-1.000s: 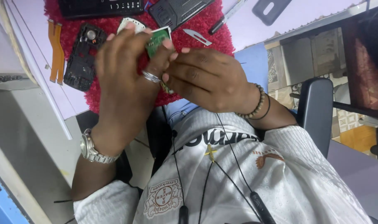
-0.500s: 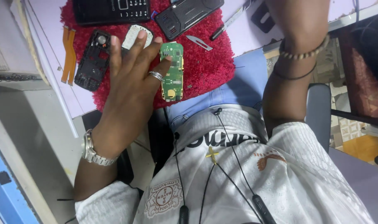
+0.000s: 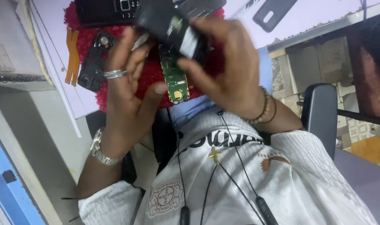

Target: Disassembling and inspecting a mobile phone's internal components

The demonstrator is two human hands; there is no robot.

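My right hand [image 3: 227,71], with bead bracelets at the wrist, is shut on a black phone body [image 3: 169,27] that has a white part on one end, and holds it above a red fuzzy mat [image 3: 206,62]. Palm up and fingers spread, my left hand [image 3: 129,91] wears a ring and a metal watch. Just beyond its thumb tip is a green circuit board [image 3: 176,81], at the mat's near edge. The phone body hides the board's top end. I cannot tell whether the thumb touches the board.
On the mat lie a black phone frame [image 3: 93,62] and a black keypad phone [image 3: 111,9]. Two orange flex cables [image 3: 72,54] and a dark phone cover [image 3: 271,12] rest on the pale desk. A chair armrest [image 3: 319,112] stands right; earphone wires hang over my shirt.
My right hand has come back holding the black phone body over the board. My left hand has opened, and the board no longer sits in its fingers.
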